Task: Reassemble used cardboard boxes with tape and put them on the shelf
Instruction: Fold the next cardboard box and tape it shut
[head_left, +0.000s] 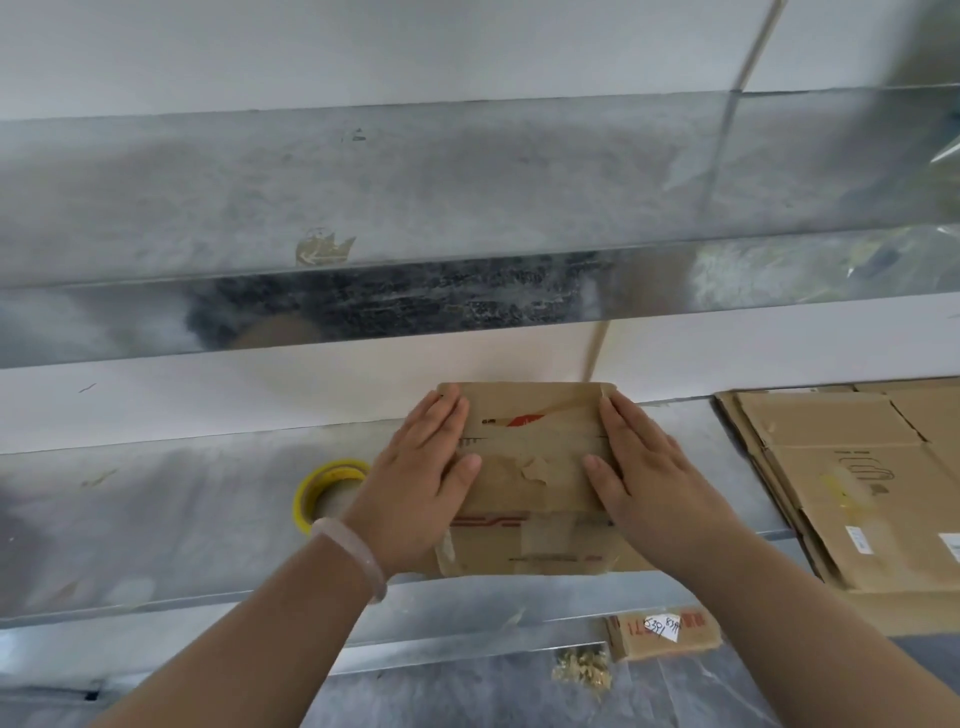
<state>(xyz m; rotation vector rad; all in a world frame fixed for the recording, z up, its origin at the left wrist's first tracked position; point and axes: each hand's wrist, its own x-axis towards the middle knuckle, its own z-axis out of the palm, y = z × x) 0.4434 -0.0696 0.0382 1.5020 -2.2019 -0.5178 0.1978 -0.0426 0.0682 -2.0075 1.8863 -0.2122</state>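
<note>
Pressing down, palms flat: left hand (426, 467) on the left part of the cardboard box (530, 431), right hand (644, 467) on its right part. Fingers straight and together, thumbs turned inward toward each other, nothing gripped. Pale bracelet (353, 551) on the left wrist.

Box at lower centre of the frame, on the metal shelf (182, 519), far edge at or close to the white wall, near edge at the shelf lip. Old clear tape strips and torn paper patches across the top face, between the thumbs.

Likely reason for the flat-handed hold: smoothing tape onto the seam, or steadying the box square to the wall. Cannot tell which.

Yellow tape roll (322, 488) just left of the left hand, partly hidden behind the wrist, probably parked within reach for another strip. Stack of flattened cartons (857, 493) at right of frame on the same shelf, apparently waiting their turn. Small printed carton scrap (665, 634) and shredded bits at lower right, below the shelf. Upper metal shelf (363, 197) across the upper frame.
</note>
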